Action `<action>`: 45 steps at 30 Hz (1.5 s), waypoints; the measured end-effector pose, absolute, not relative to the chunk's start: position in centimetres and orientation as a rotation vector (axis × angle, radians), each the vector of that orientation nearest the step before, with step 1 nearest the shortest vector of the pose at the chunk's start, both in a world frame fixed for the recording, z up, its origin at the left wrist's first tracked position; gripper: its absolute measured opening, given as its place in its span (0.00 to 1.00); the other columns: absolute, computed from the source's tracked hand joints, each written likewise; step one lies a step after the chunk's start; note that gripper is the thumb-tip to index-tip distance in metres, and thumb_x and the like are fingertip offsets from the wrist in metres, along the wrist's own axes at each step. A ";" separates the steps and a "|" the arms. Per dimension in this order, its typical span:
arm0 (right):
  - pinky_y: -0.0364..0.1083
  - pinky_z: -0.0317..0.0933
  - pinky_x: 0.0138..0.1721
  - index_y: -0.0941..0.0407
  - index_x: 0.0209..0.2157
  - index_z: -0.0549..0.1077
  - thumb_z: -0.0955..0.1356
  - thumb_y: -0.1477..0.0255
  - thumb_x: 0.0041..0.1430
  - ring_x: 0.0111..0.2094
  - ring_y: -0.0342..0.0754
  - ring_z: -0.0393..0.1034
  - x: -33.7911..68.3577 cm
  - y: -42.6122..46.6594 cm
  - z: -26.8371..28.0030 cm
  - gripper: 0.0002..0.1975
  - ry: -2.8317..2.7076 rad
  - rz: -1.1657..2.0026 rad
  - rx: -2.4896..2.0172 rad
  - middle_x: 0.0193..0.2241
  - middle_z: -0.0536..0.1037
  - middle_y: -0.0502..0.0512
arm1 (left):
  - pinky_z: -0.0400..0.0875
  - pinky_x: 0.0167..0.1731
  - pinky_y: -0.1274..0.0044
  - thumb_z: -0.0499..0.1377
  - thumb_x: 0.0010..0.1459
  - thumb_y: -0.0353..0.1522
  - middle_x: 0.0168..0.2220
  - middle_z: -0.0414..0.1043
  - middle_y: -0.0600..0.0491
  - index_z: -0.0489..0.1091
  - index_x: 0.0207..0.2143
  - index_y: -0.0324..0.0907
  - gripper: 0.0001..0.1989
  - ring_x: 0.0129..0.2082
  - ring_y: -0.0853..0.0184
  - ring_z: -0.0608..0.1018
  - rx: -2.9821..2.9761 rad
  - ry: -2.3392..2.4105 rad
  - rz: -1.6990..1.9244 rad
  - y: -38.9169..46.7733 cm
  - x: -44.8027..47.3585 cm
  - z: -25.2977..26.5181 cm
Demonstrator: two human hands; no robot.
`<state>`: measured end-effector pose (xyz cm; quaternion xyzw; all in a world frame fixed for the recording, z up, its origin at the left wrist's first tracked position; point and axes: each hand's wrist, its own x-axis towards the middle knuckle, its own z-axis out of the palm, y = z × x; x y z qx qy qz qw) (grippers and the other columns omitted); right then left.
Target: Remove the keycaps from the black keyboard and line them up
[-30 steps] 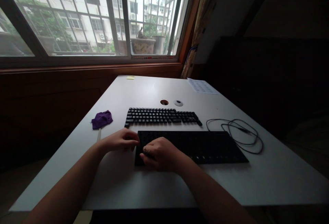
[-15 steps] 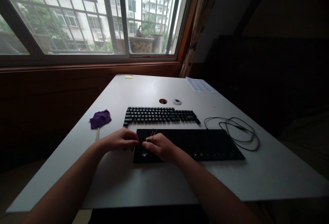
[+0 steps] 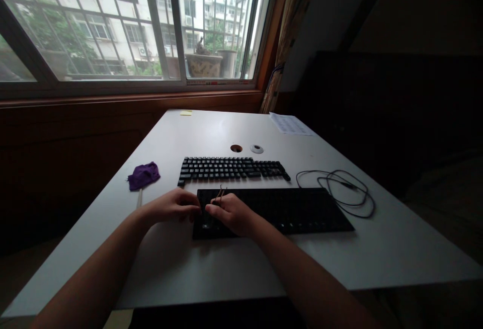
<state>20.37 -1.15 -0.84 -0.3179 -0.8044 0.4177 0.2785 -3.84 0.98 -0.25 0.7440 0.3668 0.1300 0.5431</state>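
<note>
A black keyboard base (image 3: 302, 211) lies on the white table, most of its keycaps gone and a few left along its near edge. My right hand (image 3: 232, 214) is closed over its left part, gripping a thin wire keycap puller (image 3: 222, 191) whose wire ends stick up above the fingers. At the base's left edge my left hand (image 3: 179, 206) has its fingers curled together; whatever they pinch is hidden. Behind the base the removed keycaps (image 3: 215, 169) stand in rows, laid out like a keyboard.
A purple cloth (image 3: 144, 175) with a pale stick (image 3: 139, 197) lies to the left. A coiled black cable (image 3: 354, 188) rests on the right. Farther back are a cable hole (image 3: 236, 148), its round grey cover (image 3: 257, 149), printed sheets (image 3: 291, 124) and a yellow note (image 3: 186, 112).
The whole view has shifted slightly, so things on the table appear a little farther left. Both hands keep nearly the same places at the base's left end.
</note>
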 end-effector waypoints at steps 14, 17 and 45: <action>0.42 0.49 0.26 0.55 0.22 0.62 0.62 0.63 0.66 0.22 0.40 0.54 20.4 -1.4 -0.3 0.19 -2.040 0.901 -0.870 0.18 0.59 0.44 | 0.66 0.26 0.81 0.60 0.61 0.42 0.34 0.74 0.50 0.75 0.41 0.39 0.15 0.28 0.70 0.72 1.796 0.839 0.484 0.6 -3.5 0.3; 0.43 0.49 0.26 0.55 0.22 0.62 0.62 0.61 0.67 0.21 0.40 0.55 20.4 -1.4 -0.1 0.20 -1.979 0.803 -0.918 0.18 0.61 0.45 | 0.66 0.25 0.81 0.61 0.61 0.41 0.36 0.74 0.50 0.74 0.45 0.40 0.16 0.29 0.70 0.72 1.713 0.843 0.509 0.4 -3.3 0.2; 0.43 0.47 0.25 0.56 0.21 0.62 0.64 0.57 0.64 0.21 0.40 0.54 20.6 -0.9 0.1 0.23 -1.847 0.984 -0.895 0.18 0.60 0.45 | 0.68 0.39 0.74 0.66 0.58 0.33 0.39 0.73 0.51 0.66 0.44 0.42 0.14 0.38 0.68 0.76 1.240 0.681 0.755 1.0 -2.8 -1.5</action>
